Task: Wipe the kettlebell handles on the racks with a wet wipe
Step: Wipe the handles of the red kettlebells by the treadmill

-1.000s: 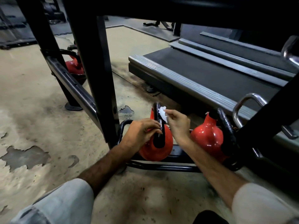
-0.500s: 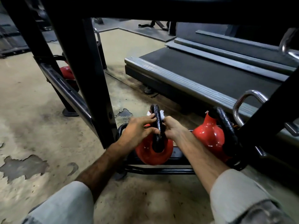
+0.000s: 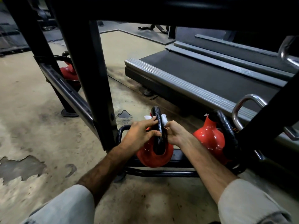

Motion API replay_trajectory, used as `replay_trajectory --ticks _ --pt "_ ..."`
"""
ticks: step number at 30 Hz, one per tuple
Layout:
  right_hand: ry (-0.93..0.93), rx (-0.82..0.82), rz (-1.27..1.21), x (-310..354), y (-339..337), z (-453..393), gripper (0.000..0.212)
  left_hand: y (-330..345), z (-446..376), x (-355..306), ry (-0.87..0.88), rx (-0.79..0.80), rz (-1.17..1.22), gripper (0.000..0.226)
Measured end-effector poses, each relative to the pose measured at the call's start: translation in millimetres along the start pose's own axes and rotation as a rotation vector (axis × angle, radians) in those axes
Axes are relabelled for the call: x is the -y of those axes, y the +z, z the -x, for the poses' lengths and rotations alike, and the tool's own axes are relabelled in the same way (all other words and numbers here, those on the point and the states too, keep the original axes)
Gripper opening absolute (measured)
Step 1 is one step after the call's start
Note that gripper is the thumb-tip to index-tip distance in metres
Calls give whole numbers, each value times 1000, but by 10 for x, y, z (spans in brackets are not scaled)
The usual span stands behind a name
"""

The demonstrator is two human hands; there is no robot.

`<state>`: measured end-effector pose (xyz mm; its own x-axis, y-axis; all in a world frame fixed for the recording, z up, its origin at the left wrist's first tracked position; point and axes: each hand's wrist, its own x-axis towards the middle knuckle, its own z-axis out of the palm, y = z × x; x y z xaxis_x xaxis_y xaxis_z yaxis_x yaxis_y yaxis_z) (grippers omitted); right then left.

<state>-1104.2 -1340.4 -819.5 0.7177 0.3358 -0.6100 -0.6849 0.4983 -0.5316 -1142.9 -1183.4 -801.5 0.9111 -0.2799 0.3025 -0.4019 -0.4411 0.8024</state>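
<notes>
no legible text, labels, brands or numbers anywhere in view

On the rack's bottom rail (image 3: 161,172) sits a red kettlebell (image 3: 154,155), its black handle (image 3: 158,126) pinched from both sides: the left hand (image 3: 139,135) grips one side, the right hand (image 3: 175,134) the other. A white wet wipe (image 3: 163,119) shows behind the handle at both hands' fingertips. A second red kettlebell (image 3: 210,138) stands just to the right, with a treadmill deck (image 3: 210,78) beyond.

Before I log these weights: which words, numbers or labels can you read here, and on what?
No text is legible.
White tag atop the right kettlebell: too small and blurred to read.
Kettlebell gripped by left hand and right hand: no marking shows.
</notes>
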Motion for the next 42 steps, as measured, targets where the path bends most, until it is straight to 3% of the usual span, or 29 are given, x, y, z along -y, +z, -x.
replay_trajectory --ticks 2,6,9,11,13,16,19,21,24,27,30,35,42 --pt "-15 -50 13 26 5 -51 44 1 -2 -5 2 -4 -5 57" --pt "-74 -118 -280 167 223 -140 37 0 -14 -3 4 8 -23 58" --pt "-133 -129 -175 149 293 -47 46 -2 -7 0 1 10 -7 58" --pt "-241 -134 49 102 266 75 33 -1 4 -13 6 9 -10 58" --pt "-476 -327 462 72 172 174 17 -6 6 -21 22 5 -29 58" --pt "-856 -578 922 35 80 282 18 -24 1 -20 29 7 -43 58" --pt "-1106 -540 1106 50 123 246 20 -33 2 -18 26 6 -28 59" --pt "-1172 -444 1237 185 190 153 14 -40 5 -29 20 6 -13 59" --pt "-1046 -211 1616 637 332 46 14 -42 13 -35 35 0 -13 57" --pt "-626 12 2115 1010 646 -32 11 -41 9 -23 42 -5 -13 57" --pt "-320 111 2413 1074 958 -234 1 -44 6 -8 30 0 -15 56" --pt "-117 221 2588 1055 1174 -243 10 -60 6 -11 7 20 27 55" --pt "-118 284 2675 1015 1207 -226 11 -52 0 1 -17 30 43 56"
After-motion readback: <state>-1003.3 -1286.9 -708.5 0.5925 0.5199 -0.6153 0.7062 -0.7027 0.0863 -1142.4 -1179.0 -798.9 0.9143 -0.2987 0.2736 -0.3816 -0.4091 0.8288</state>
